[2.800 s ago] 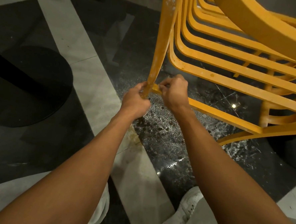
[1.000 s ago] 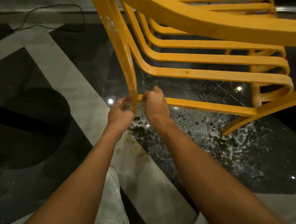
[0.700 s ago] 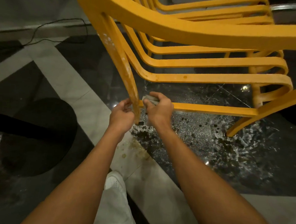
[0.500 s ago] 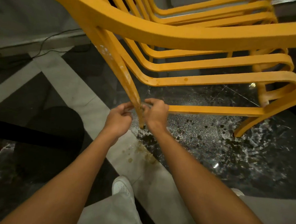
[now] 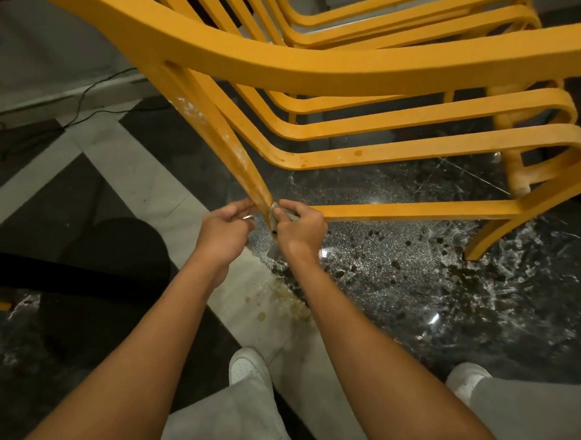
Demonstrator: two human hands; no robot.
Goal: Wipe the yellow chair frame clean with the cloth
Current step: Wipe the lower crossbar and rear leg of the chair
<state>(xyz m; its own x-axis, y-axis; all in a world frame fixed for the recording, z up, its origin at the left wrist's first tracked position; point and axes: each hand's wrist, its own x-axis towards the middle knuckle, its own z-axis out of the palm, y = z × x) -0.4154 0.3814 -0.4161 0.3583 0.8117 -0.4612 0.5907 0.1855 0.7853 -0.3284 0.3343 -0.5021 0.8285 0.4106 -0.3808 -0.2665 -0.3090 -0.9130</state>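
Low on the near-left leg of the yellow slatted chair frame (image 5: 325, 72), where the bottom rail joins, the right grip (image 5: 302, 227) pinches a small grey cloth (image 5: 276, 213) against the leg. The left grip (image 5: 225, 227) curls beside it, apparently pinching the other end. Scrubbing this joint looks like the step in hand; next, the white flecks (image 5: 193, 112) higher up need rubbing. Underfoot lies a wet, dark speckled floor (image 5: 413, 295) with a pale stone band (image 5: 132, 176).

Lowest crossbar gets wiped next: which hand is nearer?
Right. The right hand is at the crossbar, beside the chair leg; the left hand is across that leg.
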